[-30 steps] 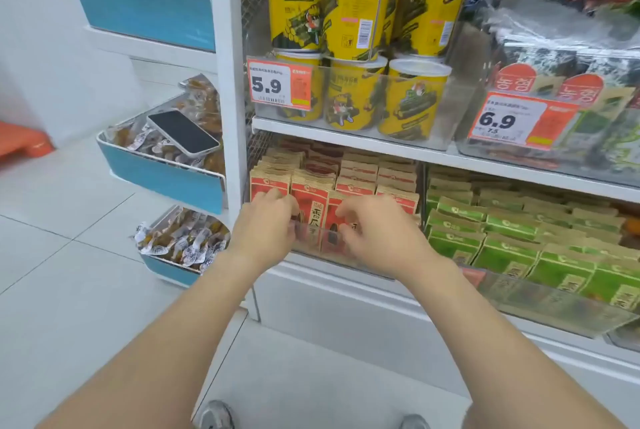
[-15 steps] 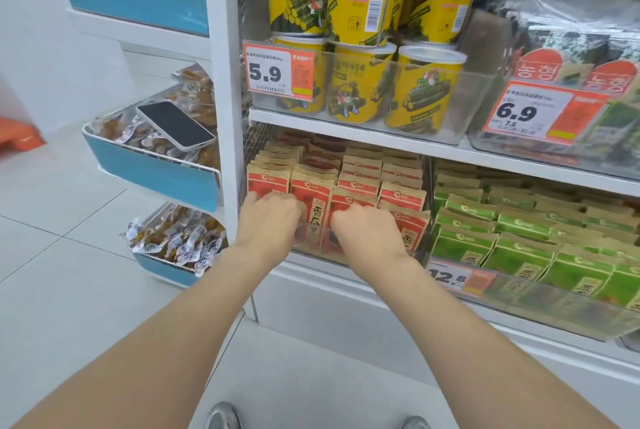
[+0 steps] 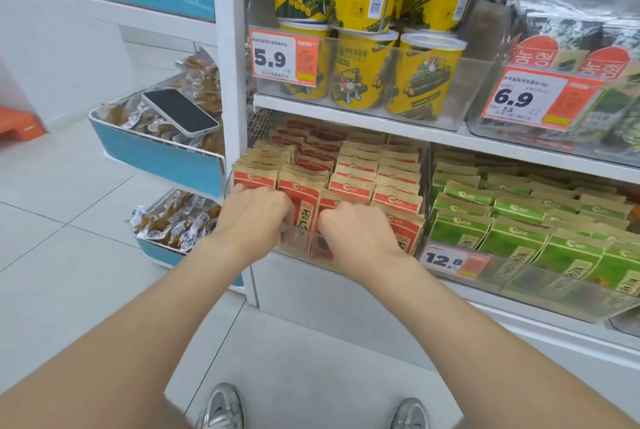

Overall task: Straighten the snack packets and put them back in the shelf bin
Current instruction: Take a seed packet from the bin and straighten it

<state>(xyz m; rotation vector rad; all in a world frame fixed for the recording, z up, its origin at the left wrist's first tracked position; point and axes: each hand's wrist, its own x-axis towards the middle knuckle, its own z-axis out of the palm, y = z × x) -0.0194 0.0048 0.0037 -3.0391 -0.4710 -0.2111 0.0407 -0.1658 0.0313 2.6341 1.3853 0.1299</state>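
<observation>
Red-and-kraft paper snack packets (image 3: 356,186) stand upright in rows inside the clear plastic shelf bin (image 3: 298,247). My left hand (image 3: 254,217) is at the bin's front left, fingers curled over the tops of the front-row packets and gripping them. My right hand (image 3: 356,236) is at the bin's front centre, fingers clasping a front-row packet. Green paper packets (image 3: 512,238) fill the space just right of the bin.

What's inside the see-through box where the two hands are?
Rows of red-and-tan paper snack packets standing upright fill the clear plastic bin. The left hand and right hand cover parts of the front packets, and the bin's floor is hidden.
</observation>
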